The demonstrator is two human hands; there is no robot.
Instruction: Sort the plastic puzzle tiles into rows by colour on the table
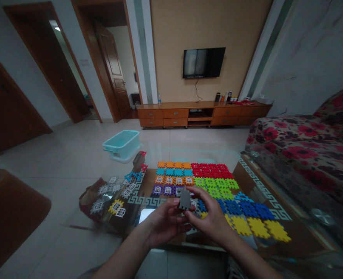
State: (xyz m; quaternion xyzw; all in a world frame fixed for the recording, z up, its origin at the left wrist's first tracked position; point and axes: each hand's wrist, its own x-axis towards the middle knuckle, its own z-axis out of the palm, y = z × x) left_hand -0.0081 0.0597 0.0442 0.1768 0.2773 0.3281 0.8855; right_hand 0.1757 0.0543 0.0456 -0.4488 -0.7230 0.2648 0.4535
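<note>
Between my two hands, above the glass table, is a grey interlocking tile [185, 198] with notched edges. My left hand [167, 221] grips its left side with thumb and fingers. My right hand [208, 213] pinches it from the right, index finger on the top edge and thumb low. Behind the hands, rows of similar tiles lie flat: purple window tiles [162, 189], orange window tiles [169, 180], green tiles [215, 183] and red tiles [212, 170]. Yellow tiles [258, 227] and blue tiles [244, 208] lie right of my right hand. My hands hide some tiles.
Loose grey window tiles [104, 190] and a yellow window tile [116, 207] lie at the table's left. A turquoise tub [122, 143] stands on the floor beyond. A flowered sofa [302, 135] flanks the right side; a wooden cabinet [175, 112] is at the back.
</note>
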